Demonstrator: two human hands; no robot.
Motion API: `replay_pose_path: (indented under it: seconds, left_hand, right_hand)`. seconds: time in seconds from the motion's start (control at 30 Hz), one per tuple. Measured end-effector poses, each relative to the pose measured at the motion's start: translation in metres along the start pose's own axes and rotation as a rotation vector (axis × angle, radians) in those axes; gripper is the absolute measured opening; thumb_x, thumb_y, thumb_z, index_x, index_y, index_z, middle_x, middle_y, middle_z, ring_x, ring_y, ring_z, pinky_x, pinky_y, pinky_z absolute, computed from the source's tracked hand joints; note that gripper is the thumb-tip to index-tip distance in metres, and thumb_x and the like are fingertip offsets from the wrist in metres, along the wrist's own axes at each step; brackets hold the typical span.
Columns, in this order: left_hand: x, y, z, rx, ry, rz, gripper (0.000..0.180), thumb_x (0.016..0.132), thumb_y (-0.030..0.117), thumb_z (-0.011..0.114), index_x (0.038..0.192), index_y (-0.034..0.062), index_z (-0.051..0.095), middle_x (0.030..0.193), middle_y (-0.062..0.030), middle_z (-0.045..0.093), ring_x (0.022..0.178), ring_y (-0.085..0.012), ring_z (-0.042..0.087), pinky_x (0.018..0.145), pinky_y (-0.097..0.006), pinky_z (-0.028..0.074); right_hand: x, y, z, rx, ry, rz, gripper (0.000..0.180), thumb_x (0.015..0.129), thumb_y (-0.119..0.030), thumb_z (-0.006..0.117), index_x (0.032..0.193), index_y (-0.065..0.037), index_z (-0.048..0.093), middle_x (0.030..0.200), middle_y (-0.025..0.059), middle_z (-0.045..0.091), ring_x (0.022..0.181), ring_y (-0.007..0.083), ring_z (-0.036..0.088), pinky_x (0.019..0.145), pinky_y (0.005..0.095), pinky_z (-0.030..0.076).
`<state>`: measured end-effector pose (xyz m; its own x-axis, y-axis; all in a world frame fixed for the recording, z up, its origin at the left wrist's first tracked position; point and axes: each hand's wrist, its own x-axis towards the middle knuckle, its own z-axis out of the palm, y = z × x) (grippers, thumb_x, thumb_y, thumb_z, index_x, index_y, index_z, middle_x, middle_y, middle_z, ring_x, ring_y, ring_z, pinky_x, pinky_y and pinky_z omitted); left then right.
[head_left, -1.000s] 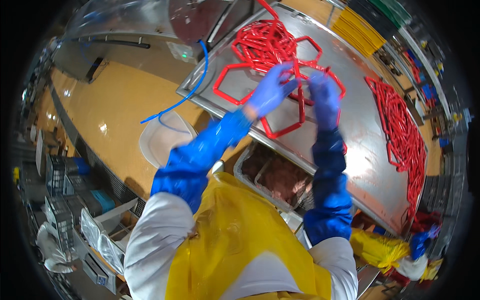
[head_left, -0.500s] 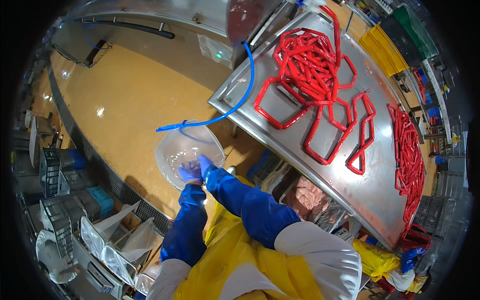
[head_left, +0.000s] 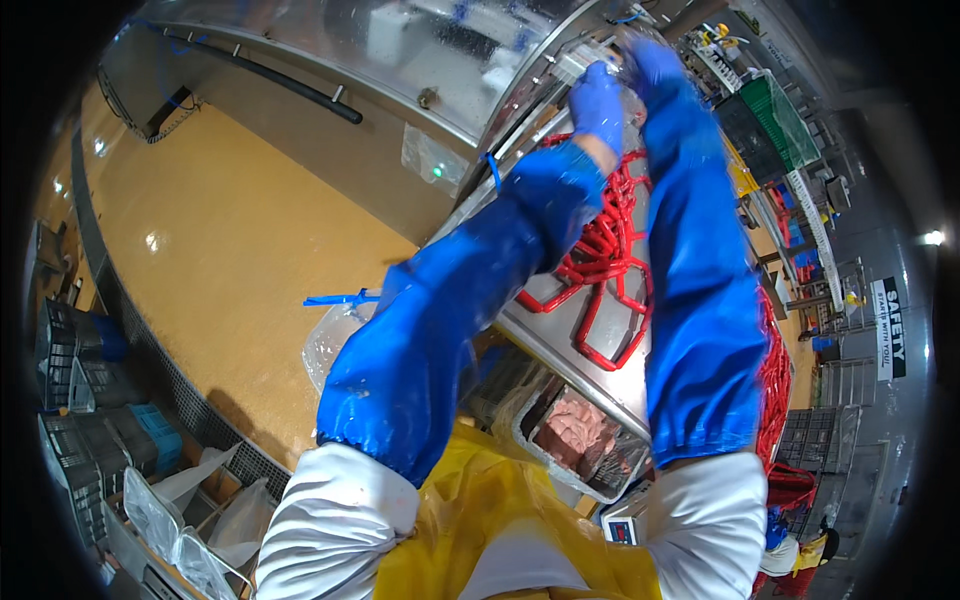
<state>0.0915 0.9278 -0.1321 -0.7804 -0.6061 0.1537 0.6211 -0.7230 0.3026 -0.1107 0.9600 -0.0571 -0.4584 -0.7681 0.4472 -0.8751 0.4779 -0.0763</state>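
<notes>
Table (head_left: pixel 560 335): long steel top, wet sheen, running away from the body; slick footing for anything laid on it.
Floor (head_left: pixel 230 260): ochre, glossy, drain grate along the left edge.
Sleeves: blue waterproof on both forearms, yellow apron beneath; both arms raised and reaching to the far end of the table.
Links (head_left: pixel 605 245): red sausage chain, heaped and looped on the table between the two forearms; a second run along the right edge. Judged soft, limp, heavy in bulk, casing slippery and apt to tear; best taken at the twists between links, supported from below, not pulled by one strand.
Tub (head_left: pixel 580 440): steel, pink meat inside, just below the table's near edge.
Bowl (head_left: pixel 335 335): clear, on the left beside the elbow, partly hidden.
Left hand (head_left: pixel 597 100): blue glove, fingers curled at a pale fitting on the machine; grip itself not resolvable.
Right hand (head_left: pixel 650 65): blurred, raised beside the left; finger state cannot be told.
</notes>
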Motion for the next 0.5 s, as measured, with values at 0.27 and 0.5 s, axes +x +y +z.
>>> replay_pose_path:
  seconds: [0.27, 0.5]
  left_hand:
    - [-0.239, 0.043, -0.225, 0.820, -0.087, -0.101, 0.030, 0.097, 0.011, 0.059, 0.125, -0.0019, 0.059, 0.118, -0.0102, 0.064, 0.108, -0.0170, 0.061, 0.094, -0.031, 0.049]
    - [-0.402, 0.139, -0.490, 2.167, -0.106, -0.671, 0.052, 0.087, 0.044, 0.063, 0.118, 0.0027, 0.062, 0.121, -0.0200, 0.062, 0.107, -0.0379, 0.060, 0.095, -0.045, 0.047]
  right_hand:
    - [0.079, -0.081, -0.152, 0.936, -0.012, 0.390, 0.023, 0.095, -0.028, 0.058, 0.094, -0.007, 0.066, 0.061, 0.0001, 0.046, 0.054, 0.0158, 0.048, 0.049, 0.0327, 0.041]
    - [-0.271, -0.116, -0.056, 0.687, -0.266, 0.411, 0.029, 0.095, -0.018, 0.053, 0.115, -0.003, 0.067, 0.105, 0.0048, 0.068, 0.092, 0.0130, 0.063, 0.081, 0.0288, 0.051]
